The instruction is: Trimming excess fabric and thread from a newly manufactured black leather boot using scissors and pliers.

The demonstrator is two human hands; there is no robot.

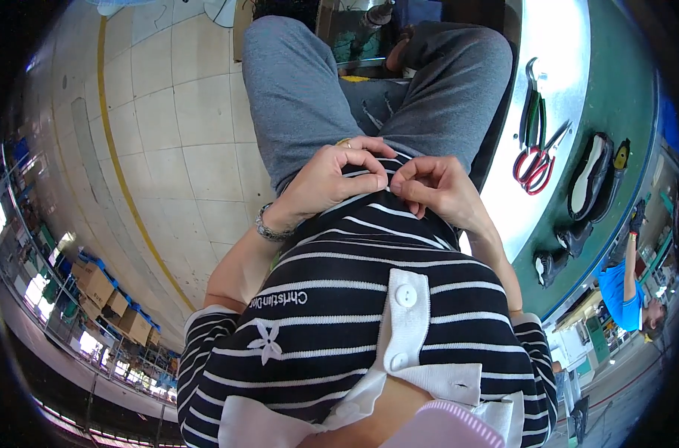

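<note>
My left hand (345,178) and my right hand (442,193) meet in my lap, over the front of my black-and-white striped shirt (339,284). Thumb and index finger of my left hand pinch together, and the right fingertips press together right beside them. Whatever lies between the fingertips is too small to make out. Grey trousers (302,89) cover my spread knees beyond the hands. A bracelet (271,224) circles my left wrist.
On the right, a metal-topped bench edge (552,45) holds red-handled scissors (535,169) and dark-handled pincers (533,112). Dark shoes (590,179) lie on its green surface (608,97). Farther right is a person in blue (620,295). Cardboard boxes (97,285) stand far left.
</note>
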